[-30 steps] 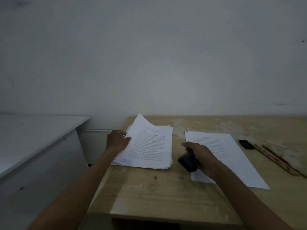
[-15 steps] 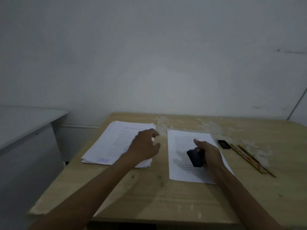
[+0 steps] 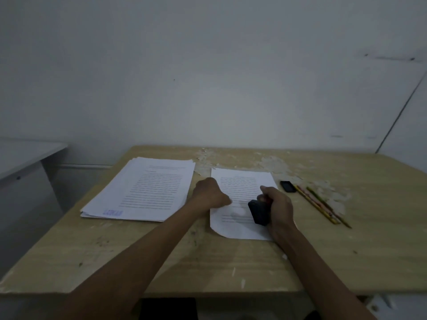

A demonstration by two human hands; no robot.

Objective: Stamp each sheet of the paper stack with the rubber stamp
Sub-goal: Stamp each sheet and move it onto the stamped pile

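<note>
A stack of printed sheets (image 3: pixel 147 192) lies on the left of the wooden desk (image 3: pixel 231 262), its top sheet bearing a blue stamp mark at the near left corner. To its right lies a single printed sheet (image 3: pixel 242 181) whose near left corner curls up. My left hand (image 3: pixel 209 195) pinches that sheet's left edge. My right hand (image 3: pixel 277 204) grips a black rubber stamp (image 3: pixel 258 212), held tilted just over the sheet's lower right part. Whether the stamp touches the paper is unclear.
A small black object (image 3: pixel 287 186) and two pencils (image 3: pixel 318 205) lie to the right of the single sheet. Peeled patches mark the desk's far side. A white cabinet (image 3: pixel 20 162) stands at the left, and a pale wall rises behind the desk.
My left hand left the stack and crossed to the single sheet's left edge, whose near corner now curls up. My right hand with the stamp moved over that sheet.
</note>
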